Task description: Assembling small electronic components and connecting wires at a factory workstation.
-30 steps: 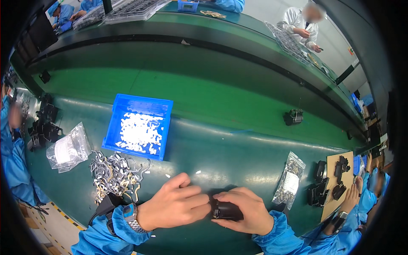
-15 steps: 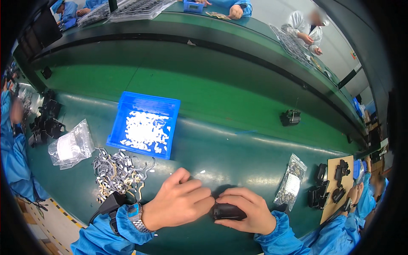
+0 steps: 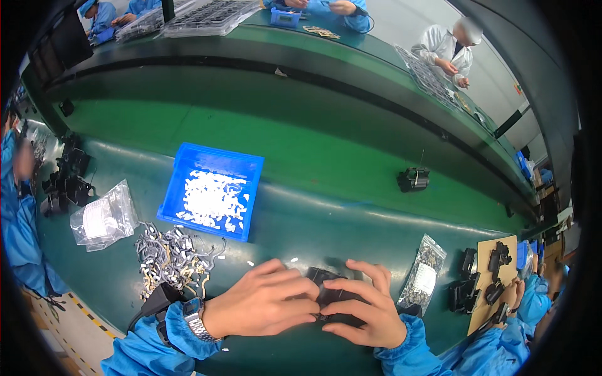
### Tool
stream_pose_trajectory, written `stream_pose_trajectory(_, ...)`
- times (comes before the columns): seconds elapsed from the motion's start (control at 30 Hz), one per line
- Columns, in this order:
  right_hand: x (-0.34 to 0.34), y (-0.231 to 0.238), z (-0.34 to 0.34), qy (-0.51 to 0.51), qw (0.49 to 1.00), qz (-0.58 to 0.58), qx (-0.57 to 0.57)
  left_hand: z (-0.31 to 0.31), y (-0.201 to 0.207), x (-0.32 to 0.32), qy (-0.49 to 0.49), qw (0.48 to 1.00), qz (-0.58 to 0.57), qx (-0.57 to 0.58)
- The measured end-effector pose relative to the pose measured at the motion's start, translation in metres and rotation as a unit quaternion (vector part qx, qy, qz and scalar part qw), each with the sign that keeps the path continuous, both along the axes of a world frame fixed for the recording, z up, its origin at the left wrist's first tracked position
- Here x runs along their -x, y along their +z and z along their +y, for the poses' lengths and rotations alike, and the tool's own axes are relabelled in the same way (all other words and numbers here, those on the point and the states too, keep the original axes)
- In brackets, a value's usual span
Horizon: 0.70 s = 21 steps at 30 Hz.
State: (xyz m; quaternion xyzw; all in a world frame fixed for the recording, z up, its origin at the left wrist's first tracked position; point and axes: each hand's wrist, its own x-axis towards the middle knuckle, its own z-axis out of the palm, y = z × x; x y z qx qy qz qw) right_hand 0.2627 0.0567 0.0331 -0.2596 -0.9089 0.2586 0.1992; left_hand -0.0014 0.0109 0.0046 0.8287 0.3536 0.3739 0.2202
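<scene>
A black plastic housing (image 3: pixel 327 277) lies between my two hands at the near edge of the green worktable, partly covered by fingers. My right hand (image 3: pixel 370 308) grips it from the right, with the index finger lifted and the thumb below. From the left, my left hand (image 3: pixel 266 303), with a metal watch on its wrist, has its fingers closed against the housing's side. Anything small pinched there is hidden. Two small white pieces (image 3: pixel 294 259) lie just beyond my left hand. Further left is a heap of short grey and yellow wire leads (image 3: pixel 169 257).
Behind the wires stands a blue bin (image 3: pixel 254 188) of small white pieces. Plastic bags lie left (image 3: pixel 103 216) and right (image 3: pixel 423 276). Black housings sit on cardboard (image 3: pixel 480 310) at right and stacked at far left (image 3: pixel 69 172). Another black unit (image 3: pixel 413 180) lies beyond the table. Co-workers sit around.
My left fingers have moved onto the housing. It has turned and shifted slightly away from me, and my right index finger has lifted. A second white piece now shows beside my left hand.
</scene>
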Motion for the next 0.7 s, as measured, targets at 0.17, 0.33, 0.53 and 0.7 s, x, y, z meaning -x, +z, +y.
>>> stream_pose_trajectory(0.17,-0.002,-0.008,0.000,-0.001,0.999,0.028,-0.035,0.000,-0.003,-0.002,0.006,1.000,-0.021,-0.004)
stream_pose_trajectory(0.33,0.000,-0.006,-0.001,-0.007,0.998,0.043,-0.045,-0.002,-0.002,-0.002,0.009,1.000,-0.020,-0.004)
stream_pose_trajectory(0.53,0.005,0.001,-0.008,-0.017,0.997,0.038,-0.063,-0.001,-0.003,-0.002,0.005,1.000,-0.025,0.002)
stream_pose_trajectory(0.7,0.008,0.003,-0.018,-0.041,0.975,0.007,-0.219,-0.001,0.000,-0.002,0.007,0.999,-0.026,0.021)
